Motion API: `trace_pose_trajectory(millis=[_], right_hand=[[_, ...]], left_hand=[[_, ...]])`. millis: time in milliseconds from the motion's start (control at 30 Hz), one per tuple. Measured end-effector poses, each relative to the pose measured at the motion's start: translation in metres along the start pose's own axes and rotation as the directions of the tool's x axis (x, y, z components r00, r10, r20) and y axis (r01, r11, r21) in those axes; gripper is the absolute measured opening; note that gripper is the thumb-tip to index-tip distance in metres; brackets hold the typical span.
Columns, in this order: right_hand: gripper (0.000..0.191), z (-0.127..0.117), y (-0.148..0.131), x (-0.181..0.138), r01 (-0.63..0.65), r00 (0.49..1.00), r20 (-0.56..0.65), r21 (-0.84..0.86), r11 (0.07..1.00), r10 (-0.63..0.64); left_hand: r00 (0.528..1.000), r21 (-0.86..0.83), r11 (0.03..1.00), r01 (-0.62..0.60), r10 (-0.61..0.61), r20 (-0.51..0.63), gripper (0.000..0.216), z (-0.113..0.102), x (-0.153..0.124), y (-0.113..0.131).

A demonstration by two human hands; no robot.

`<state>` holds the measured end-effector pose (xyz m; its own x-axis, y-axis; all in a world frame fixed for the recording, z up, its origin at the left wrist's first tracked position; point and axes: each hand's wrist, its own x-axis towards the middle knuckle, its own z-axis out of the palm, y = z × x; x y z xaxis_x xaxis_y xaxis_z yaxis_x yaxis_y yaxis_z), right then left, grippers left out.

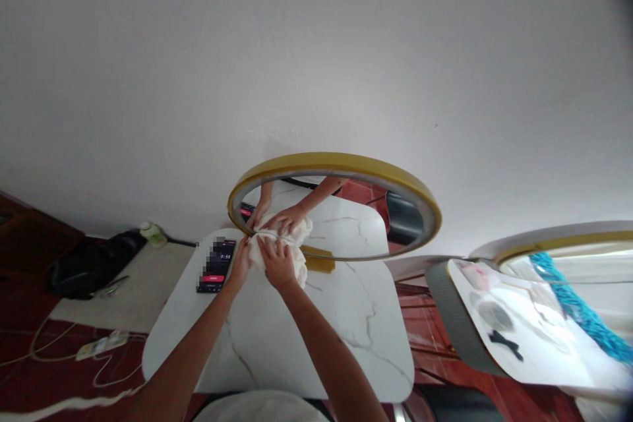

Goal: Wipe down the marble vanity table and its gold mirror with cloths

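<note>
While resting right hand (277, 264) spread on cloth (299, 268), facing mirror (346, 221) at one o'clock.
Touching cloth's nine-o'clock edge with left hand (242, 260); cannot tell if gripping.

- Two hands, left hand (241, 260) and right hand (279, 266), are touching one white cloth (300, 269).
- One phone (217, 269) is lying just left of the left hand.
- Two mirrors: gold-rimmed mirror (336, 162) is standing beyond both hands; second mirror (568, 237), well right of them.
- Two tables: marbled table (267, 343) is spreading beneath both hands; second table (548, 357), well right.
- One bottle (153, 235) is sitting well left of the left hand.
</note>
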<state>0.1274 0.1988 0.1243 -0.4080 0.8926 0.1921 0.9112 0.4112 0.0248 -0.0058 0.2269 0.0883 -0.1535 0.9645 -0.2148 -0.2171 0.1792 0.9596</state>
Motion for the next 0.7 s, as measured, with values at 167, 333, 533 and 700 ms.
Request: trace_pose_trajectory(millis=[167,333,533,700], right_hand=[[0.070,0.011,0.017,-0.023,-0.058,0.994,0.097,-0.021,0.998,0.060],[0.077,0.013,0.032,-0.046,-0.131,0.979,0.153,-0.039,0.991,0.136],[0.074,-0.012,0.020,-0.027,-0.073,0.996,0.054,0.026,0.997,0.072],[0.071,-0.021,0.020,-0.019,-0.047,0.999,0.014,0.065,0.997,0.046]], left_hand=[[1.000,0.033,0.999,0.015,-0.015,0.004,0.047,-0.002,0.006,-0.001],[1.000,0.036,0.999,0.027,-0.027,0.014,0.050,-0.003,0.003,-0.003],[0.999,-0.020,0.999,0.034,-0.034,0.005,0.051,0.010,-0.001,-0.002],[0.998,-0.027,0.998,0.055,-0.056,-0.016,0.046,0.018,-0.004,0.001]])
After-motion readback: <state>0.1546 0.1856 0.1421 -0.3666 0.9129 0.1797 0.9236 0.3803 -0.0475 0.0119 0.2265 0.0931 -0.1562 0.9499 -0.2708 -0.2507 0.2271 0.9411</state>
